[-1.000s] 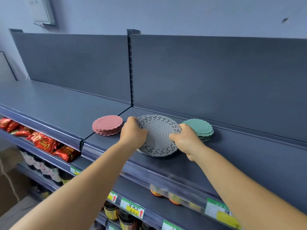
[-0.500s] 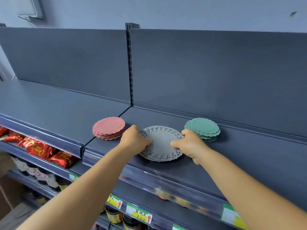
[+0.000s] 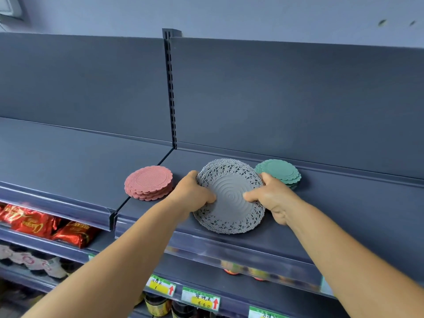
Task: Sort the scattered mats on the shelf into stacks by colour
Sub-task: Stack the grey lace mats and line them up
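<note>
both hands on grey mats

Even soft light; edges warped, lower blur

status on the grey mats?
Left hand and right hand grip grey mats, tilted. Pink stack left, green stack right. Nothing blocking.

Dark grey metal shelving with tall back panels, split by a slotted upright at 12 o'clock. Pale wall above. Red foil packets at 8 o'clock; price tags and jars at 6 o'clock.
</note>
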The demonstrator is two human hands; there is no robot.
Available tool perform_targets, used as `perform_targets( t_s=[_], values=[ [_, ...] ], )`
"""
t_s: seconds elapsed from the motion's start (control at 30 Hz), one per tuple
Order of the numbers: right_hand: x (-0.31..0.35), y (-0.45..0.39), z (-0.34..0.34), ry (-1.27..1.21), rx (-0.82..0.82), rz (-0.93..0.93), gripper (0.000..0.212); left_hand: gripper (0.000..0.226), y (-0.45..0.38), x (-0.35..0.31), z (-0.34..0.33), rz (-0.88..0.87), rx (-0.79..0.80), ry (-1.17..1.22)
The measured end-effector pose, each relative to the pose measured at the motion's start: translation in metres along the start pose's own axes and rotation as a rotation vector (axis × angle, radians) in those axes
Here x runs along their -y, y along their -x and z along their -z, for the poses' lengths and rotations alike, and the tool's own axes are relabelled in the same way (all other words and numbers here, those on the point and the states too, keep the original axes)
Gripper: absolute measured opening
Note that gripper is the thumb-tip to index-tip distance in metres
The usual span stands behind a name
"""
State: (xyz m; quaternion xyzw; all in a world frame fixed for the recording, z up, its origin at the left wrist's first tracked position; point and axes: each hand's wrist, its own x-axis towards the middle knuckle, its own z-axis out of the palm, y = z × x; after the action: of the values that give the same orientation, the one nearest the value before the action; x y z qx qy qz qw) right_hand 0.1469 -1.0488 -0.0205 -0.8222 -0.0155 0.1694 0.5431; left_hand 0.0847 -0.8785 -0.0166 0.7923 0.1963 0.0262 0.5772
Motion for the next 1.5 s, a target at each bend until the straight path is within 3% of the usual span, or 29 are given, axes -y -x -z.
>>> perform_targets(
  t_s=[0.17,0.27,0.4,0.47,0.57,0.9,1.1,1.27,1.5],
  values=[
    [0.003,0.017,0.005,-0.211,-0.040,0.219,0.047,0.037,0.009,-0.003,0.001,-0.240,0.028,0.144],
    [0.010,0.024,0.006,-0.309,-0.119,0.359,0.049,0.037,0.014,-0.008,0.005,-0.399,0.056,0.194],
    [0.011,0.028,0.004,-0.385,-0.109,0.434,0.072,0.041,0.015,-0.006,0.007,-0.497,0.087,0.193],
    [0.009,0.029,0.003,-0.393,-0.097,0.438,0.060,0.042,0.014,-0.004,0.008,-0.524,0.084,0.173],
    [0.005,0.027,0.001,-0.371,-0.099,0.432,0.044,0.048,0.011,-0.002,0.008,-0.525,0.116,0.177],
    [-0.002,0.020,-0.002,-0.406,-0.054,0.438,0.055,0.042,0.008,0.003,0.003,-0.512,0.068,0.235],
    [0.003,0.015,-0.005,-0.400,-0.108,0.393,0.058,0.024,0.007,-0.001,0.004,-0.496,0.072,0.184],
    [0.000,0.013,-0.005,-0.355,-0.092,0.371,0.040,0.025,0.005,0.006,0.006,-0.515,0.084,0.134],
    [0.000,0.016,-0.002,-0.264,-0.082,0.369,0.040,0.018,0.005,0.002,0.008,-0.518,0.085,0.044]
  ],
)
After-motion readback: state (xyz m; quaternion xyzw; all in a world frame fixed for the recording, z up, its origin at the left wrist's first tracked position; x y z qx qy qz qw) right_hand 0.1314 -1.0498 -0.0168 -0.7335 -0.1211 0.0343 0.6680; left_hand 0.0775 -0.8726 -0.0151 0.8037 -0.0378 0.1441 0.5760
